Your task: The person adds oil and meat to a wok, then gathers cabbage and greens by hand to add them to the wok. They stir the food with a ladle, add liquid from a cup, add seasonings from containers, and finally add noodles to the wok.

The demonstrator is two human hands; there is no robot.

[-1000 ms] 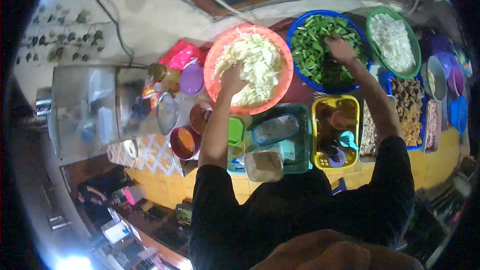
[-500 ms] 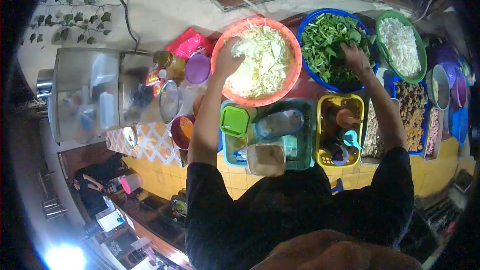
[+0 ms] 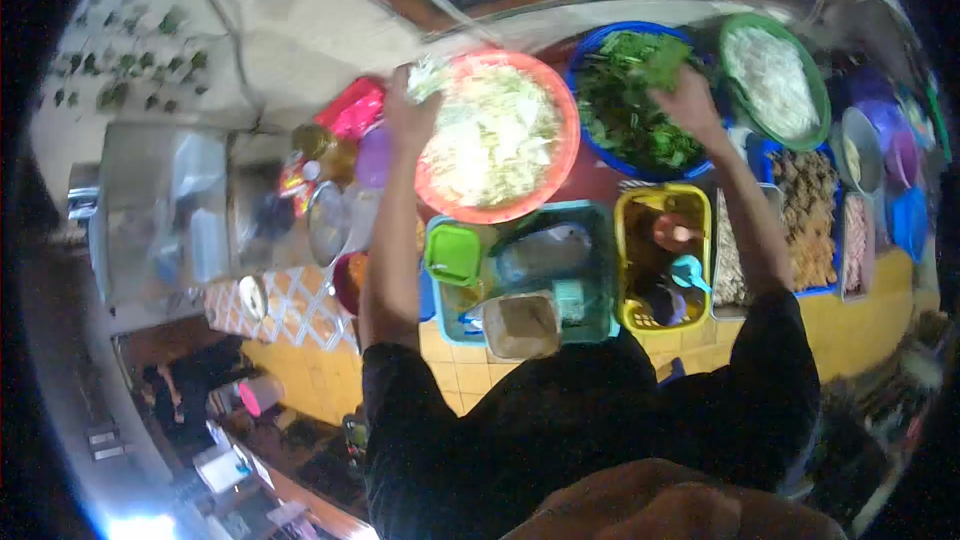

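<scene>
Left hand (image 3: 410,108) closes around shredded cabbage (image 3: 430,78), which juts from its right side near the coral basin (image 3: 490,214); right hand (image 3: 688,102) clasps leafy greens (image 3: 666,62) over the blue basin (image 3: 630,27).

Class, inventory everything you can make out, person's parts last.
cabinet: 1, grey, far left
bag: 1, pink, left
shredded vegetables: 1 pile, pale, coral bowl
leaves: 1 pile, green, blue bowl
white food: 1 pile, white, green bowl
box: 1, green, teal tray
basket: 1, yellow, centre-right
metal trays: 2, silver, beside blue tray
edges: too blurred to count
sleeves: 2, black, bottom
left hand: 1, bare, coral bowl's left edge
right hand: 1, bare, over blue bowl
</scene>
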